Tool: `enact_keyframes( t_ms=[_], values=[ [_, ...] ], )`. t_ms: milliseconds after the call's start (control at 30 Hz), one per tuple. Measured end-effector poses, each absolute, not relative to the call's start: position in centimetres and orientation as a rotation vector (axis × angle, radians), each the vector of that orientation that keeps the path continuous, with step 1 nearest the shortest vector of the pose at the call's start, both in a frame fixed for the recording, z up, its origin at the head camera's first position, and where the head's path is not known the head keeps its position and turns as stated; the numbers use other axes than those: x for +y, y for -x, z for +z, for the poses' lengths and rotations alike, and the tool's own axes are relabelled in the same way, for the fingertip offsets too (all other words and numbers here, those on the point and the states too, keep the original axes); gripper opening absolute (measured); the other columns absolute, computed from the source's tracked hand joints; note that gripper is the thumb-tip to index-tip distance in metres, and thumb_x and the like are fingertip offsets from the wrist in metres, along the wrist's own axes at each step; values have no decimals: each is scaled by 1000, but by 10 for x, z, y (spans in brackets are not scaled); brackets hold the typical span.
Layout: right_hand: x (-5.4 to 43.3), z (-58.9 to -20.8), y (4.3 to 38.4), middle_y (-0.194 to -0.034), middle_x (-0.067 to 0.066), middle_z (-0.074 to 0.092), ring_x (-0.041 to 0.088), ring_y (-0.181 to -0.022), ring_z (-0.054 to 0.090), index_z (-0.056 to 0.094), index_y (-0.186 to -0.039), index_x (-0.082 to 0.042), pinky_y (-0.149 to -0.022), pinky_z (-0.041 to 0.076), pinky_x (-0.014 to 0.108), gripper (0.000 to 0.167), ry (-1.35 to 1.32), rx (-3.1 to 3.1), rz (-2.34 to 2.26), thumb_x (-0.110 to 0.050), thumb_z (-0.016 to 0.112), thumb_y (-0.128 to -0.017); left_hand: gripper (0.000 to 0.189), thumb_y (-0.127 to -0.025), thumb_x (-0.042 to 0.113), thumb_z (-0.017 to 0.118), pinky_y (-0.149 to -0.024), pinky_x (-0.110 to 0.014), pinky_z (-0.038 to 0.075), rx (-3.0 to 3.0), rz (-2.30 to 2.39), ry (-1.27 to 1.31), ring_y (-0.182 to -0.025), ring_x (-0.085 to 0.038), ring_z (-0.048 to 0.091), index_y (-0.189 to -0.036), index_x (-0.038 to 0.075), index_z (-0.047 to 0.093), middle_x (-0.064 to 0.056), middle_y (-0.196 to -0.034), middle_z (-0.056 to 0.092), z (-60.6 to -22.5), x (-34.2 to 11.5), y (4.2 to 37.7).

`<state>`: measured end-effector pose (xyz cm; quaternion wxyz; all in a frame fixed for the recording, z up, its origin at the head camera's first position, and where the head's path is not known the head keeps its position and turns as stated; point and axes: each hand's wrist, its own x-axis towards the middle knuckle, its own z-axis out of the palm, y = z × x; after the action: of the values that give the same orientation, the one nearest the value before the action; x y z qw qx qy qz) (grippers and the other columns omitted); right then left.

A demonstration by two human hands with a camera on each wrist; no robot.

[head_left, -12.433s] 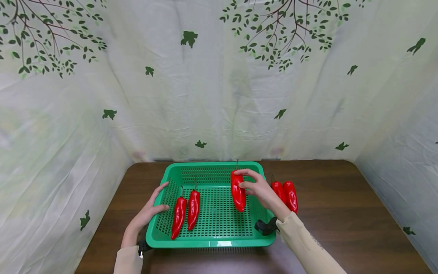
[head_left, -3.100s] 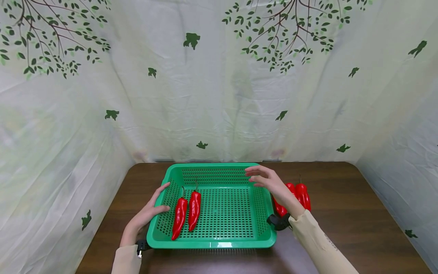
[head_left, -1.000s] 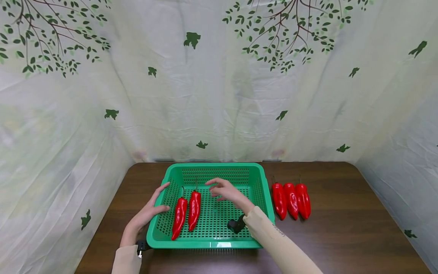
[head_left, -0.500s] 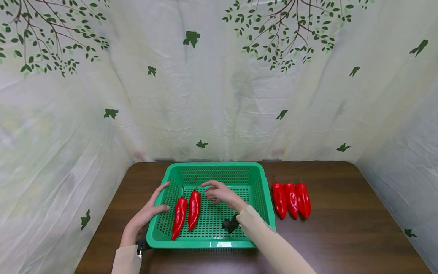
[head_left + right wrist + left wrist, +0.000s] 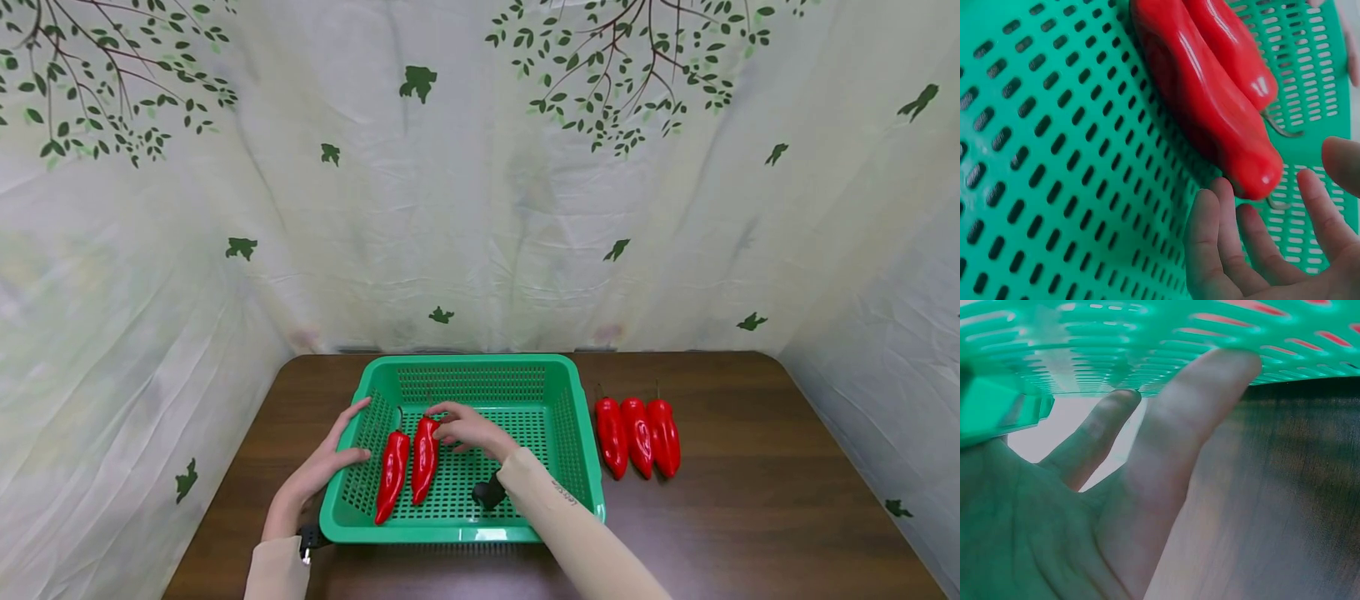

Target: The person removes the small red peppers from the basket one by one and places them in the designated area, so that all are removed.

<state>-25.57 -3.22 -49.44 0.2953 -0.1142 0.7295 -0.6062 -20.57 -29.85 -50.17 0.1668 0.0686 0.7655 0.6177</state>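
Two long, glossy red peppers lie side by side in the left half of a green slotted basket (image 5: 468, 533). My right hand (image 5: 472, 429) is over the upper end of the inner pepper (image 5: 424, 467). In the right wrist view its fingers (image 5: 1204, 219) are spread around that pepper's stem end (image 5: 1260, 175), with gaps still showing between them. The outer pepper (image 5: 392, 475) lies closer to the left wall. At that wall my left hand (image 5: 322, 462) holds the basket's side, thumb and forefinger over the rim. The left wrist view shows fingers against the slotted wall (image 5: 1116, 337).
Three more red peppers (image 5: 637, 437) lie in a row on the brown wooden table (image 5: 757, 467), just right of the basket. A pale curtain (image 5: 480, 208) printed with leaves hangs behind the table and along its sides.
A third pepper held earlier over the basket now lies at the right end of the table row. My right hand has since moved left to the inner pepper. My left hand stays put.
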Motion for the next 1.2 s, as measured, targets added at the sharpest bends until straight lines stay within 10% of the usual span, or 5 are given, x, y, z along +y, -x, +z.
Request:
enact_keyframes(
  t_ms=[1200],
  values=[
    [-45,-501,249,-117,12,55,19,-89,56,57,-129,-2,-87,47,52,40,355,1969,-1620,-1,56,-89,77,-89,12,56,-83,-50,51,2162,1779,-225,-126,-51,32,-152,25,13,-21,-151,10,-502,-299,205]
  ],
)
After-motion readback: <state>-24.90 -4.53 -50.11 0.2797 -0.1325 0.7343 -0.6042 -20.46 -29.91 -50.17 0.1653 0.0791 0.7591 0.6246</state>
